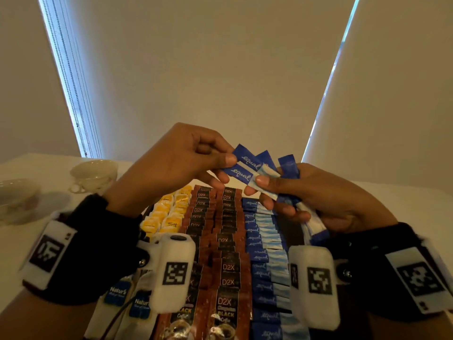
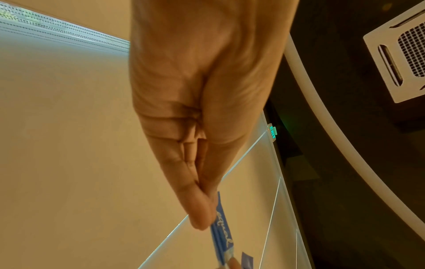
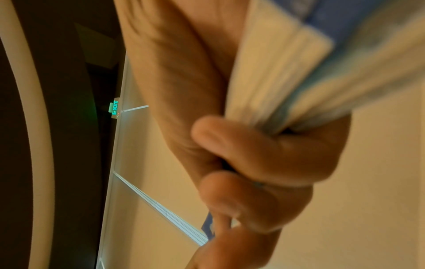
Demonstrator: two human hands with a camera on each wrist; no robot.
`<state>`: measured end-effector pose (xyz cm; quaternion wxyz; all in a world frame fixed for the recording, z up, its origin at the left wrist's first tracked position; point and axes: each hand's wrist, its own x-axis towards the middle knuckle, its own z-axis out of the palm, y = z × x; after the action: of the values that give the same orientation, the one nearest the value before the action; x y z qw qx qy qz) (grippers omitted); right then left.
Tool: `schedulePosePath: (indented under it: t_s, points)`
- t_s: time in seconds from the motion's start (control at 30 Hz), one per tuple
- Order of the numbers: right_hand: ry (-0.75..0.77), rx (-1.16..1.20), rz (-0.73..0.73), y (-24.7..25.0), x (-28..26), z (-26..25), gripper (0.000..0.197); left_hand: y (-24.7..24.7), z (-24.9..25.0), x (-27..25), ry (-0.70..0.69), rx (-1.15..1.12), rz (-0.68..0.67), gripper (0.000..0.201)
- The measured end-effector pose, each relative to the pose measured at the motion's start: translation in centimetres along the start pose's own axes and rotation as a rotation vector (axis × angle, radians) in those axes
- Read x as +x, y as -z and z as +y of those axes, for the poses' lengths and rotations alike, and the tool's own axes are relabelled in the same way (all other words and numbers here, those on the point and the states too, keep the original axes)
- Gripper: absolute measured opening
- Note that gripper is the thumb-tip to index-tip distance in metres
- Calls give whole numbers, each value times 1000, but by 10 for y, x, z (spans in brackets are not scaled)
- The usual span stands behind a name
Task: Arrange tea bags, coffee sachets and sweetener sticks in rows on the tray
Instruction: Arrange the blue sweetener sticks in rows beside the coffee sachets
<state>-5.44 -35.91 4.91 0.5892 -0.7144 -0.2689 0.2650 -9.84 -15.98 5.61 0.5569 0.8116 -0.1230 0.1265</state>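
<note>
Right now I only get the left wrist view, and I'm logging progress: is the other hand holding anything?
Observer: Yes. The right hand grips a fanned bundle of sweetener sticks; the left hand pinches the ends of two of them.
Operator: What's already laid out?
Observer: Below the hands run rows of blue laid sticks, brown coffee sachets and yellow tea bags.
Operator: Anything beside them?
Observer: A pale cup stands far left.

Cup (image 1: 94,174), saucer (image 1: 17,200), exit sign (image 2: 272,133)
</note>
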Motion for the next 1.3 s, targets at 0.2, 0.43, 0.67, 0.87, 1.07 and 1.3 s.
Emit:
schedulePosePath:
  t_s: [0.2, 0.43, 0.67, 0.87, 1.07, 1.3]
  points:
    - [-21, -75, -37, 3, -1, 0, 29, -6, 2, 0, -29, 6, 6, 28]
    - [41, -65, 155, 5, 1, 1, 28, 3, -1, 2, -35, -3, 142, 18]
    - [151, 40, 461, 6, 5, 2, 21, 12, -2, 2, -46, -60, 296, 7]
    - [190, 168, 534, -4, 12, 3, 7, 12, -5, 4, -67, -59, 334, 7]
    - [179, 127, 623, -7, 16, 6, 5, 7, -5, 4, -89, -64, 313, 4]
    - [130, 134, 639, -5, 23, 15, 8, 3, -7, 5, -52, -63, 245, 8]
